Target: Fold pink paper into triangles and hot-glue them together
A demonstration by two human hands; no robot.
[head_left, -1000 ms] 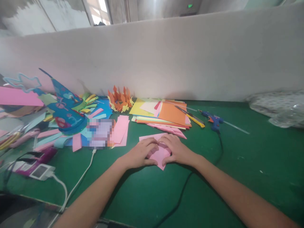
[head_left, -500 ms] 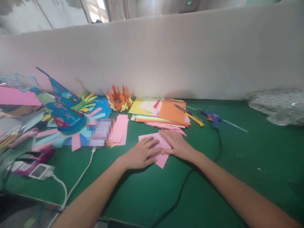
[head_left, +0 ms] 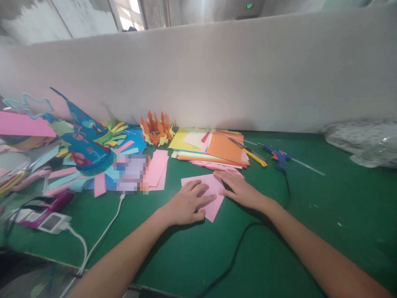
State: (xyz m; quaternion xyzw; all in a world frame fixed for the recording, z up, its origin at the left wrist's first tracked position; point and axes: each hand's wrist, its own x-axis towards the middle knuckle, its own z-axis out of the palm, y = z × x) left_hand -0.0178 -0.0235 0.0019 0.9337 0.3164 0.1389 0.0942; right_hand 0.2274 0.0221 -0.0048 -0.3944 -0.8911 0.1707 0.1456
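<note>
A sheet of pink paper (head_left: 214, 186) lies at a slant on the green table in front of me. My left hand (head_left: 188, 202) rests on its left part, fingers spread over the paper. At the paper's right edge is my right hand (head_left: 240, 189), its fingers stretched out toward the far corner and the thumb apart from them. Parts of the sheet are hidden under both hands. Just beyond it, pink paper pieces (head_left: 217, 166) stick out below a stack of coloured paper (head_left: 223, 145).
A yellow utility knife (head_left: 257, 158) and a blue glue gun (head_left: 277, 155) with a dark cord lie right of the stack. To the left are an orange paper crown (head_left: 156, 129), pink strips (head_left: 157, 169), a blue pointed hat (head_left: 88, 145) and a white cable (head_left: 113, 221). A pale partition (head_left: 198, 78) stands behind.
My right hand has slid to the right, off the middle of the pink paper toward its edge. My left hand stays on the sheet, nearly unmoved.
</note>
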